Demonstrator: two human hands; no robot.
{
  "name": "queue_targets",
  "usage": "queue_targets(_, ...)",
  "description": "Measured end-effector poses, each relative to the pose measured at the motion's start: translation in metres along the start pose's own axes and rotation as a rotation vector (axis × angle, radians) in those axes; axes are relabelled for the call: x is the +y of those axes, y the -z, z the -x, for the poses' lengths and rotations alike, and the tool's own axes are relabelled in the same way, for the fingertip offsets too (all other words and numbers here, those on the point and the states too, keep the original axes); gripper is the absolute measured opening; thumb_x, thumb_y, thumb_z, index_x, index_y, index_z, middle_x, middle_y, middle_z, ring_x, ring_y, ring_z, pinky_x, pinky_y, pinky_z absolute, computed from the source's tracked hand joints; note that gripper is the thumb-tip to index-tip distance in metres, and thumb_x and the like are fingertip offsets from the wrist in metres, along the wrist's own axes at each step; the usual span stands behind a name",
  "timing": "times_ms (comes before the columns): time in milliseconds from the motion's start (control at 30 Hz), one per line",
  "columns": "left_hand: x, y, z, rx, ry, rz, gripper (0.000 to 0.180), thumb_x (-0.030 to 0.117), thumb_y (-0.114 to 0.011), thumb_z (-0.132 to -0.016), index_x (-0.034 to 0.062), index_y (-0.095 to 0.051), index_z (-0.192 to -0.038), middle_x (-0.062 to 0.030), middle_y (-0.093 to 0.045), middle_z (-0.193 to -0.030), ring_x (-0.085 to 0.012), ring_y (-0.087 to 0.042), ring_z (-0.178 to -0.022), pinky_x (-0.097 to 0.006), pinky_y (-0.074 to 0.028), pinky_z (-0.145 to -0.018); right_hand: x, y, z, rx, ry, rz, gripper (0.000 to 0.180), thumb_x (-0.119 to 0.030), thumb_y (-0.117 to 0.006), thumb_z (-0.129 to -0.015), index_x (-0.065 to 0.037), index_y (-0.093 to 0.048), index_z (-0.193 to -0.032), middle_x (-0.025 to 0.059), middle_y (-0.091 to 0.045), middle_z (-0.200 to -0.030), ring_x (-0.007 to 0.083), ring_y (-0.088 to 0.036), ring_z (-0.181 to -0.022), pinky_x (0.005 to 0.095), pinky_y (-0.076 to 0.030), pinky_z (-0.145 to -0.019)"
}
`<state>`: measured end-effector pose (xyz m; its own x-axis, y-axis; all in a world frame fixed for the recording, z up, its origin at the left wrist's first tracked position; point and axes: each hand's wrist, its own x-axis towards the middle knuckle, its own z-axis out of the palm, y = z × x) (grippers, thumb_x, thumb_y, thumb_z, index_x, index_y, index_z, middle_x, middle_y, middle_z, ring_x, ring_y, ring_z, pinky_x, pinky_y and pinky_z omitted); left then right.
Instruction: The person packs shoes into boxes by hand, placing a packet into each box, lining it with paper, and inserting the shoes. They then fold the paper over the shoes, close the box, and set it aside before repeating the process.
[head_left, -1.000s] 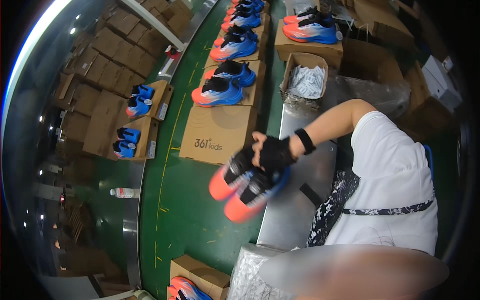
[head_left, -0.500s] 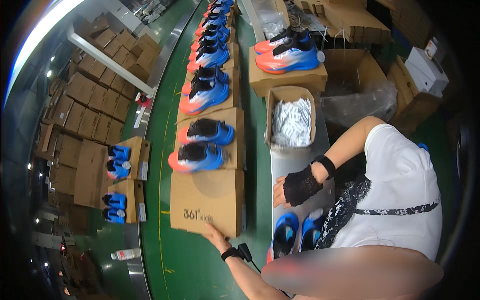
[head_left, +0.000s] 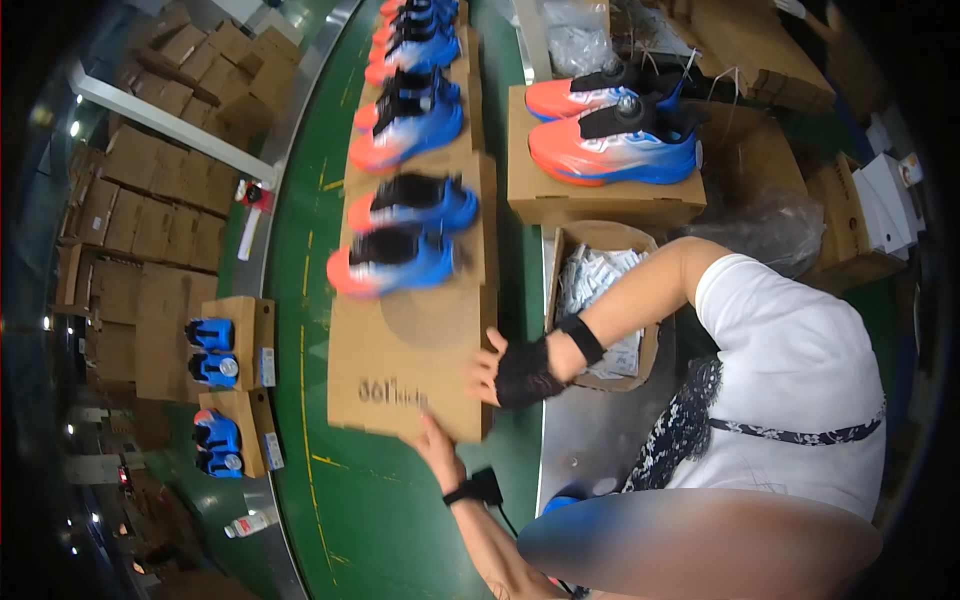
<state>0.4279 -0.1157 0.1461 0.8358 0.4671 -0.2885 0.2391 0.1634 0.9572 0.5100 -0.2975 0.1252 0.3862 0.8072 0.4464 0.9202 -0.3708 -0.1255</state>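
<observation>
A brown cardboard shoebox lies on the green conveyor in front of me, its lid closed. My left hand grips its near edge, with the thumb up against the side and the other fingers partly hidden. Beside the box's right edge, my right hand, in a black fingerless glove, has its fingers spread and holds nothing. Just beyond, a pair of orange, white and blue shoes with black uppers rests on another box. Part of a blue shoe shows beside my body, mostly hidden.
An open carton of small white packets stands on the metal side table. Behind it, another shoe pair tops a shoebox. More shoes on boxes line the conveyor. Shoe pairs and a bottle are at left.
My right hand has left the metal table and moved to the shoebox's right edge. My left hand stays at the near edge. The view has shifted, and the shoes beside me are more hidden.
</observation>
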Motion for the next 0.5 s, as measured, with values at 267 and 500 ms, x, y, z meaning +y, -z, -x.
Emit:
queue_targets(267,0.069,-0.119,-0.035,-0.012,0.047,0.177,0.073,0.047,-0.044,-0.084,0.0070,-0.007,-0.134,-0.0111,-0.043,-0.099,-0.0190,-0.052,-0.082,-0.033,-0.049,-0.063,0.082,0.042,-0.027,-0.038,-0.262,0.176,0.051,-0.022,-0.051,-0.073,-0.005,-0.040,-0.120,0.0210,-0.040,-0.122,0.0394,-0.039,-0.112,0.0666,-0.029,-0.081)
queue_targets(500,0.079,-0.052,0.018,0.107,-0.272,-0.474,0.041,0.039,-0.049,-0.084,-0.0008,-0.045,-0.075,-0.0023,-0.042,-0.047,-0.0078,-0.041,-0.038,-0.023,-0.033,-0.033,0.083,0.154,-0.069,0.128,-0.403,-0.824,0.063,-0.015,-0.065,-0.058,0.002,-0.043,-0.114,0.0159,-0.054,-0.102,0.0227,-0.051,-0.097,0.0304,-0.039,-0.085)
